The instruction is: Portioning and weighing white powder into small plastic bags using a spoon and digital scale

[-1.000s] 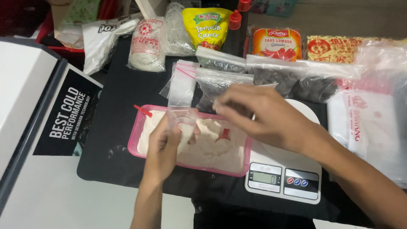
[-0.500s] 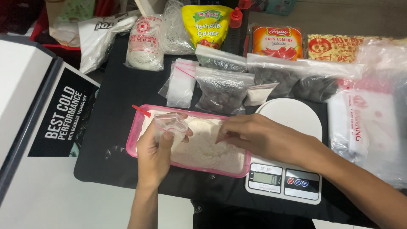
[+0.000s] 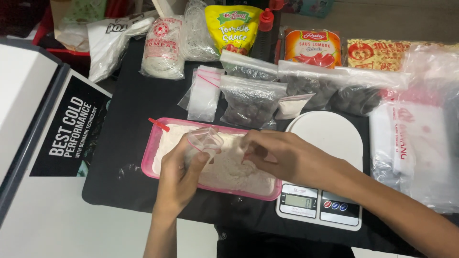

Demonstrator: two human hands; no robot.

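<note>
My left hand [image 3: 179, 174] grips a small clear bag [image 3: 204, 142] open; my right hand [image 3: 282, 155], beside it, pinches over white powder [image 3: 229, 167] in the pink tray [image 3: 149, 155].

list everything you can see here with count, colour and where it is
small bag: 1, clear, held open over the tray
tray: 1, pink, holds white powder, centre of the black mat
scoop: 1, red, handle at tray's far left corner
kitchen scale: 1, white, right of tray
empty zip bags: a stack, clear, behind tray
bags of dark contents: at least 3, behind tray and scale
sauce pouches: 2, yellow and orange, far edge
noodle packs: 2, whitish, far left
left hand: holds the small bag
right hand: fingers over the powder
</note>
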